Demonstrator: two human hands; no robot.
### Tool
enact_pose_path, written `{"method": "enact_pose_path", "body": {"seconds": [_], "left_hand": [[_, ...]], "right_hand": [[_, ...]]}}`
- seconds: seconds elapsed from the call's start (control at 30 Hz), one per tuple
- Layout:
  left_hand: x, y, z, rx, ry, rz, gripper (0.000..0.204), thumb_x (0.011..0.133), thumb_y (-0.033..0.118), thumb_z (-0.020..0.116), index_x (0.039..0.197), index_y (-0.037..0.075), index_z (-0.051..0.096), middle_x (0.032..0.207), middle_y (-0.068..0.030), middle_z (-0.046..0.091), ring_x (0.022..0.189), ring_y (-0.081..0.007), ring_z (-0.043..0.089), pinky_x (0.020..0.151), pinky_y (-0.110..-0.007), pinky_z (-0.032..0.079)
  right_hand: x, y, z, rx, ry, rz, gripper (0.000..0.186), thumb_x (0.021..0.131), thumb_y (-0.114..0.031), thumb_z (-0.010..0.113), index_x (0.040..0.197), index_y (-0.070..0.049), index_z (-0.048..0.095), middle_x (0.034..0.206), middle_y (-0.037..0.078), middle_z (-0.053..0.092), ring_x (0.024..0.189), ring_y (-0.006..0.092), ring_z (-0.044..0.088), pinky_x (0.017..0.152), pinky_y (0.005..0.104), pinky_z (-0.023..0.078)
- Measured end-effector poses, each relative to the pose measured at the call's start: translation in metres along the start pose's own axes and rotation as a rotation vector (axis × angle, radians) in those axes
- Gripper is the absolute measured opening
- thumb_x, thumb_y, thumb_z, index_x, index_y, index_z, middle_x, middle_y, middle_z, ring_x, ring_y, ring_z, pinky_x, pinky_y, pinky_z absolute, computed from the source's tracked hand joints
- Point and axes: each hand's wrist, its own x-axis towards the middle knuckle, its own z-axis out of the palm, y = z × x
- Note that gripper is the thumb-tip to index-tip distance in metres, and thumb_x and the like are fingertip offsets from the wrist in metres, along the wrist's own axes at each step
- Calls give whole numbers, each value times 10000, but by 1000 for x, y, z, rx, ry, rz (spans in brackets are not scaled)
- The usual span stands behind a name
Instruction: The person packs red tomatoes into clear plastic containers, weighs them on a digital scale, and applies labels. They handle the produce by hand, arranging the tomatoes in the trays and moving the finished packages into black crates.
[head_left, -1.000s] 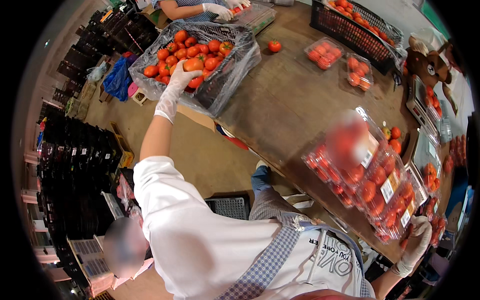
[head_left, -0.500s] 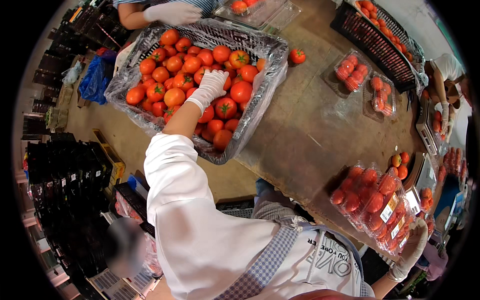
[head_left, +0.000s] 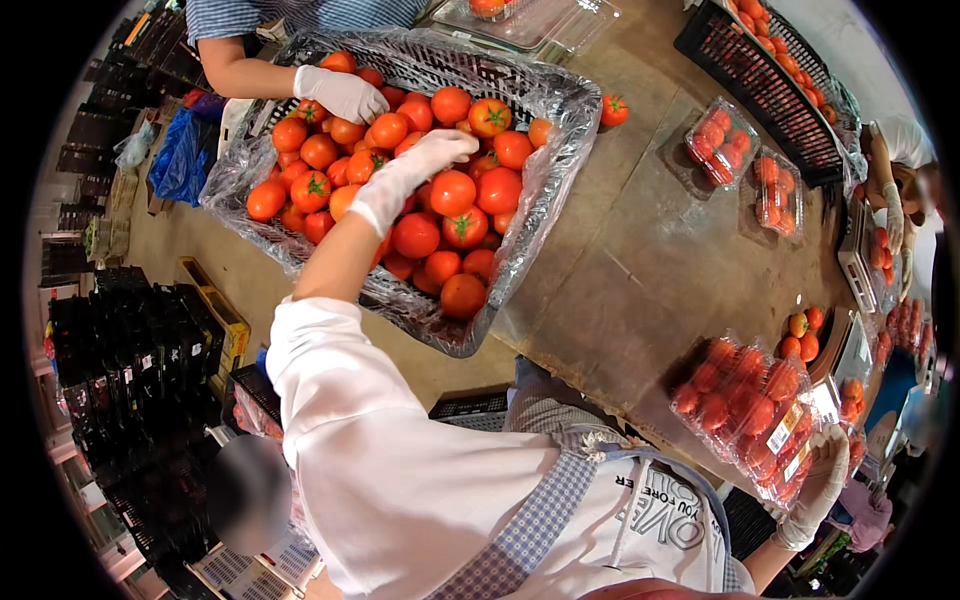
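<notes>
My left hand (head_left: 425,165), in a white glove, reaches over the tomatoes (head_left: 455,192) in a black crate lined with clear plastic (head_left: 545,165). Its fingers bend down among the fruit, and whatever lies under them is hidden. Across the same crate, a co-worker's gloved hand (head_left: 345,95) rests on tomatoes at the far left. At the lower right my gloved right hand (head_left: 822,480) closes against the outer edge of a clear plastic box of tomatoes (head_left: 775,440), one of several packed together on the table. Part of that hand's grip is out of sight.
Two smaller tomato boxes (head_left: 720,145) and a loose tomato (head_left: 614,110) lie on the brown table (head_left: 600,270). A second black crate (head_left: 760,90) of tomatoes stands at the far right. Loose tomatoes (head_left: 800,335) sit beside a scale (head_left: 845,350). Stacked black crates (head_left: 130,370) fill the left.
My left hand has moved slightly right and up over the tomatoes. The co-worker's hand has come down from the crate's far rim onto the fruit. My right hand stays by the boxes.
</notes>
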Motion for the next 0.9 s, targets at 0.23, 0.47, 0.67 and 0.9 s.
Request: {"method": "enact_pose_path", "body": {"seconds": [0.23,0.47,0.67,0.9], "left_hand": [[48,16,88,600,393,157,747,652,310,757,1293,95,440,1154,-214,544,1085,-382,530,917,-418,439],[-65,43,63,-444,213,558,720,663,40,747,1257,116,346,1252,-98,402,1156,-213,453,980,-357,402],[-198,107,165,-821,-99,692,959,604,129,830,1369,110,250,1271,-122,423,1064,-293,547,888,-419,483],[-270,155,372,-1609,-1181,-76,964,694,826,439,1309,85,389,993,-148,579,797,-236,601,623,-345,499]], "right_hand": [[-4,-1,4,36,-40,22,369,968,-285,446,1195,-2,509,1194,83,560,1104,166,522,982,305,371],[-19,-1,17,29,111,-39,349,956,-256,475,1159,19,547,1110,103,601,1040,173,571,933,311,431],[-31,-15,111,-205,-74,-72,420,869,-249,572,1163,50,543,1153,125,585,1070,216,544,978,338,380],[-71,-6,88,-118,-438,-485,1028,626,-305,838,1411,-1,248,1406,174,317,1307,292,328,1066,381,282]]}}
